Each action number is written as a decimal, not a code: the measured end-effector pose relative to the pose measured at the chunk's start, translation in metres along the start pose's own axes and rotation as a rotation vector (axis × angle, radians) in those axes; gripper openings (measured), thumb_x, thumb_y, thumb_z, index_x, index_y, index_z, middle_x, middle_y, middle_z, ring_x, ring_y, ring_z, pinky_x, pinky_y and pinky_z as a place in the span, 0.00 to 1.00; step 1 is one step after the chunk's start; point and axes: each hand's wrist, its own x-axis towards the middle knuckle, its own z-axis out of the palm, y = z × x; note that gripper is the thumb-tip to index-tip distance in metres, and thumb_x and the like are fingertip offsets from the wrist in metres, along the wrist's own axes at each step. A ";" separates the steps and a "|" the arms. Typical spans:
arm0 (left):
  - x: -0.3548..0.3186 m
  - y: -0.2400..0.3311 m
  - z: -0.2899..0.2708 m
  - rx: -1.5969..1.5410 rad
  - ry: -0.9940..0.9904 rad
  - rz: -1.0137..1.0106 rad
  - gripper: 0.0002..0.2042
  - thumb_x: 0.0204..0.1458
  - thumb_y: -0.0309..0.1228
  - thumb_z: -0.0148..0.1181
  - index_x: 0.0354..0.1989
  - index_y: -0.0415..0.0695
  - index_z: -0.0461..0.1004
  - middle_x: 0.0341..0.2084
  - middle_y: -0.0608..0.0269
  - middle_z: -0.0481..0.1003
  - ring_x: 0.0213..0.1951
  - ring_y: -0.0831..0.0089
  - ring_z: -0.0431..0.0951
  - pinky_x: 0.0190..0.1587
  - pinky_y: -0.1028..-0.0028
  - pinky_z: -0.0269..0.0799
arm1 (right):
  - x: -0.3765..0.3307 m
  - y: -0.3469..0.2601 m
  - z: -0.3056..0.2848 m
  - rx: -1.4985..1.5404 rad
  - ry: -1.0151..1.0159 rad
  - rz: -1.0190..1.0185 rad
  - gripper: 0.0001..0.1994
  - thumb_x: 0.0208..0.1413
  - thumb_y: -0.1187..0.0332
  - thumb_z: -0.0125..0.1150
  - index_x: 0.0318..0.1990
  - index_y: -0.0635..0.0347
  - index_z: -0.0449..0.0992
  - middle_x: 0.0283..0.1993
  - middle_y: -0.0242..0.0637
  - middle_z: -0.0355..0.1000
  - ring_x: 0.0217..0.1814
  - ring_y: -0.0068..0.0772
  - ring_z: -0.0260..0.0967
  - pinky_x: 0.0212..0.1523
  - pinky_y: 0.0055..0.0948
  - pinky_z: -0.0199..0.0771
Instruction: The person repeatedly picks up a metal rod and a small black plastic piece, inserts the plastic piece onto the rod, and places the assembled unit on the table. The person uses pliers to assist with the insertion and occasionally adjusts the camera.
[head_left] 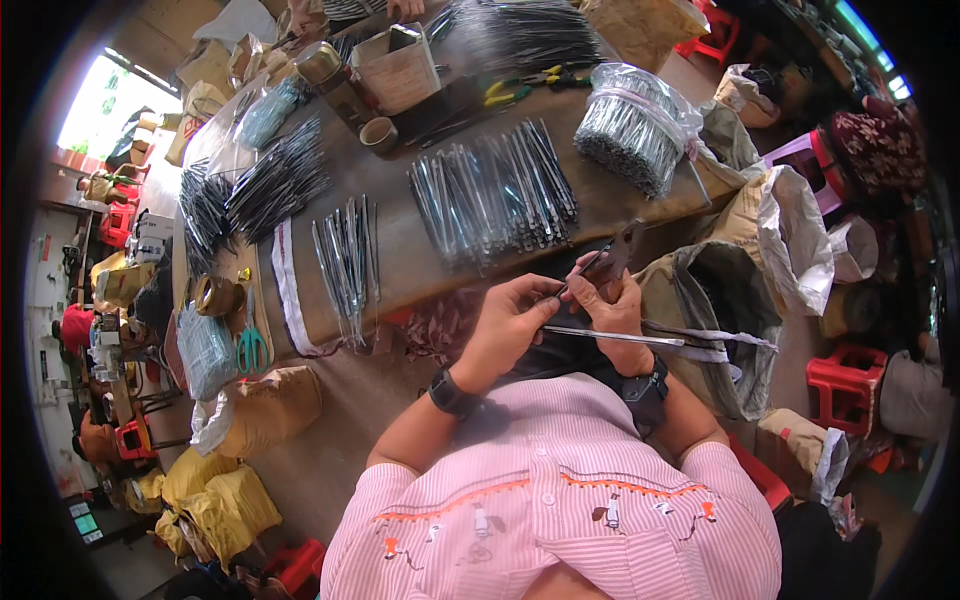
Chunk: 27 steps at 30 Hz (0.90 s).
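In front of my chest, my left hand (pixel 512 328) pinches one end of a thin dark strip (pixel 597 256) between thumb and fingers. My right hand (pixel 614 312) is closed on the same strip, close beside the left. Long pale strips (pixel 640 338) pass under my hands and stick out to the right; how they are held is hidden. Just ahead on the table lies a wide row of thin dark strips in clear sleeves (pixel 492 195). A smaller group of similar strips (pixel 347 262) lies to its left, near the table's front edge.
A plastic-wrapped bundle of thin rods (pixel 632 130) stands at the table's right. Dark strip piles (pixel 280 180), teal-handled scissors (pixel 252 348), a small cup (pixel 379 134) and yellow-handled pliers (pixel 507 94) lie about. An open sack (pixel 725 320) stands at my right. Another person's hand (pixel 405 8) shows across the table.
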 end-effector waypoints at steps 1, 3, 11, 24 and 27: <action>-0.001 0.000 0.000 0.006 0.002 0.013 0.09 0.54 0.26 0.60 0.43 0.40 0.78 0.25 0.72 0.75 0.18 0.90 0.65 0.19 0.87 0.57 | 0.000 0.000 0.001 0.011 -0.003 0.032 0.11 0.58 0.71 0.62 0.46 0.62 0.71 0.37 0.30 0.73 0.36 0.18 0.70 0.37 0.18 0.70; -0.002 -0.001 -0.001 -0.001 -0.001 0.015 0.09 0.55 0.26 0.60 0.43 0.40 0.78 0.27 0.72 0.76 0.19 0.90 0.65 0.19 0.87 0.57 | -0.001 0.001 0.001 0.032 -0.022 0.026 0.10 0.59 0.70 0.62 0.45 0.62 0.71 0.36 0.30 0.73 0.35 0.17 0.69 0.37 0.18 0.69; -0.004 0.004 0.002 0.037 0.006 0.013 0.11 0.54 0.24 0.59 0.45 0.40 0.78 0.25 0.74 0.75 0.18 0.91 0.64 0.20 0.87 0.57 | -0.005 0.001 -0.009 0.047 -0.015 0.040 0.08 0.60 0.71 0.54 0.45 0.63 0.70 0.34 0.34 0.71 0.32 0.23 0.71 0.32 0.22 0.70; -0.001 0.005 -0.004 0.257 0.014 0.166 0.13 0.54 0.20 0.56 0.47 0.41 0.78 0.25 0.76 0.67 0.19 0.90 0.63 0.20 0.86 0.57 | -0.022 0.009 -0.053 0.446 -0.341 0.600 0.22 0.45 0.72 0.48 0.52 0.67 0.64 0.44 0.51 0.72 0.43 0.40 0.73 0.47 0.38 0.74; -0.002 0.006 -0.004 0.318 0.014 0.200 0.13 0.54 0.18 0.55 0.47 0.41 0.78 0.26 0.75 0.64 0.20 0.89 0.63 0.20 0.86 0.58 | -0.018 0.007 -0.059 0.082 -0.479 0.642 0.22 0.43 0.76 0.49 0.50 0.65 0.64 0.42 0.47 0.71 0.43 0.38 0.73 0.47 0.35 0.73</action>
